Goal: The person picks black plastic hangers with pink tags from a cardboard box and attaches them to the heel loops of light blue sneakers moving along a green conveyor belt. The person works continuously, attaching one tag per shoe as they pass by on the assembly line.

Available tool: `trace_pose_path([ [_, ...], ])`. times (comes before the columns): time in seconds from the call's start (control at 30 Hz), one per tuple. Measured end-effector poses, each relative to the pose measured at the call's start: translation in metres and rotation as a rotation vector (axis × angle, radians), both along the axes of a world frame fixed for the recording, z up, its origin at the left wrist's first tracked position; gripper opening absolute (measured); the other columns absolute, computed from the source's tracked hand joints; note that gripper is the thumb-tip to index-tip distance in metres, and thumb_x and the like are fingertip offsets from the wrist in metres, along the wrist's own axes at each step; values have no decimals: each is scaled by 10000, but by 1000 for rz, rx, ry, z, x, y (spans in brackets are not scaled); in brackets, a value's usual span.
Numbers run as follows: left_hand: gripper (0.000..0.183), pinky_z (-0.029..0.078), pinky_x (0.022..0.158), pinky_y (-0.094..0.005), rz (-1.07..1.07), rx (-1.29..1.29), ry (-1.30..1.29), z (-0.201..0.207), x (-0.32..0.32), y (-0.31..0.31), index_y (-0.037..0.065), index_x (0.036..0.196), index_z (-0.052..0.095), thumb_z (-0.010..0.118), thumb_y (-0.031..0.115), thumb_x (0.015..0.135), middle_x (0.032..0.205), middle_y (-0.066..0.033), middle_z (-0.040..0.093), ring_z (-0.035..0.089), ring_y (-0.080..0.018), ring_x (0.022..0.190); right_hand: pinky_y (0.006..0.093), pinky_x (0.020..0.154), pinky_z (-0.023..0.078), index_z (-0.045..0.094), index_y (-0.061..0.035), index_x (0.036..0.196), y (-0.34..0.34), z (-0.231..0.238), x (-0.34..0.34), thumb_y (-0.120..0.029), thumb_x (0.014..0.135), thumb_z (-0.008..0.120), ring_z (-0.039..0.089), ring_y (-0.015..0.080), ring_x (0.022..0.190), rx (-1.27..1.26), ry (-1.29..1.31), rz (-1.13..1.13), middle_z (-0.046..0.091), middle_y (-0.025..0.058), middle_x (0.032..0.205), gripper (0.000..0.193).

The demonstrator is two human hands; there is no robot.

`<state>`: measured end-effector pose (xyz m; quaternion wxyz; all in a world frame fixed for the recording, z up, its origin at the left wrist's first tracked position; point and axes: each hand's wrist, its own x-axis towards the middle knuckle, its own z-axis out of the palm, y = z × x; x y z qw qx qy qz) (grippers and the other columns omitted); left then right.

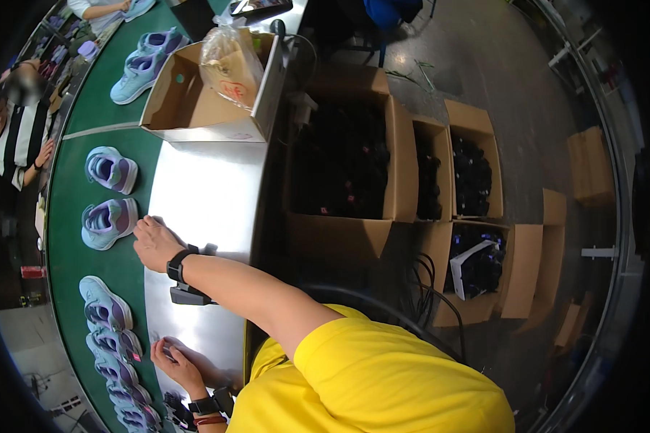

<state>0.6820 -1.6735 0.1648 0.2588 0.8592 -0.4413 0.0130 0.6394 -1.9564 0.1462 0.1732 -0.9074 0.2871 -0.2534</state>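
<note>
My right hand (pixel 157 245) reaches over the near edge of the green conveyor belt, its fingers bent together right beside the heel of a light blue and purple sneaker (pixel 108 224). What the fingers hold, if anything, is hidden. A second matching sneaker (pixel 112 170) stands just beyond it on the belt. Lower in the head view, my left hand (pixel 178 366) hovers by the metal table edge with loosely curled, parted fingers and nothing visible in them. Near it, several similar sneakers (pixel 108 307) stand in a tight row along the belt.
An open cardboard box (pixel 195 133) holding a plastic bag (pixel 231 68) stands on the metal table (pixel 202 187). More sneakers (pixel 141 72) sit farther up the belt. Cartons of dark items (pixel 347 159) are on the floor behind me. A person in stripes (pixel 25 137) stands across the belt.
</note>
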Motion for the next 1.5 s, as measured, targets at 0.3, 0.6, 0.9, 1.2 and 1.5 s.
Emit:
trace_pose_path([
  [0.3, 289, 356, 1000, -397, 11, -7, -39, -2, 1, -4, -29, 1135, 530, 473, 33, 858, 1220, -189, 457, 447, -337, 1143, 367, 871, 366, 677, -153, 689, -4, -10, 6, -255, 752, 586, 495, 235, 967, -58, -130, -33, 563, 38, 849, 151],
  [0.6, 225, 364, 991, -439, 61, -247, -21, -2, -9, -20, 33, 965, 592, 557, 11, 743, 1085, -163, 528, 480, -362, 1088, 412, 801, 430, 644, -69, 690, -25, 5, -15, -157, 742, 626, 547, 286, 876, -155, -213, 166, 587, 97, 799, 104],
  [0.9, 144, 413, 930, -434, 71, -472, 46, -14, -14, -29, 48, 857, 603, 595, 8, 719, 1017, -144, 560, 518, -347, 1057, 427, 862, 377, 664, -84, 797, -46, 7, -29, -210, 794, 607, 568, 282, 931, -233, -60, 153, 630, 92, 899, 138],
  [1.2, 79, 423, 923, -431, 83, -570, 148, -16, -16, -23, 41, 811, 596, 582, 6, 742, 956, -127, 589, 542, -332, 1026, 412, 828, 385, 640, -63, 824, -58, 5, -26, -216, 851, 571, 560, 283, 927, -186, 84, 213, 622, 91, 927, 169],
  [1.5, 72, 398, 990, -457, 110, -655, 168, -18, -19, -27, 49, 831, 595, 570, 20, 770, 896, -116, 608, 567, -326, 1003, 407, 827, 387, 621, -48, 844, -64, 7, -32, -190, 882, 555, 555, 287, 927, -277, 41, 236, 616, 93, 926, 162],
])
